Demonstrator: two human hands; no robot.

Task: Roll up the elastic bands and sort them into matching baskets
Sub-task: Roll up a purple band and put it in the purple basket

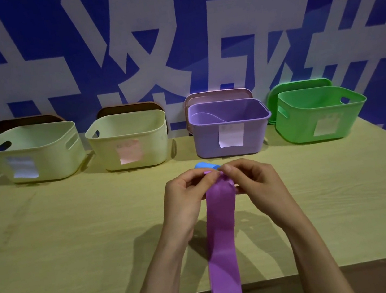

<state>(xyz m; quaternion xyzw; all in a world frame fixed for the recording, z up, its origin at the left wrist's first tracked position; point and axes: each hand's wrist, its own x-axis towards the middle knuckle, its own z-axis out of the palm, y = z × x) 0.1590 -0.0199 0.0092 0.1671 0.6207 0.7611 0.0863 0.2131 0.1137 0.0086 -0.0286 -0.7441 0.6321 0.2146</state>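
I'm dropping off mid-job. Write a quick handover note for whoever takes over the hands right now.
Left hand and right hand: both pinch the far end of the purple band. The rest of it trails toward the person, past the near edge of the table.
Blue band: on the table just behind the hands.
Done: at most a first fold of the purple band.
Left: roll it and drop it in the purple basket. Then do the blue band; its matching basket is unclear.

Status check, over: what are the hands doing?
Left hand, right hand pinch purple band at top. Unrolled, trailing past table edge. Blue band just beyond.
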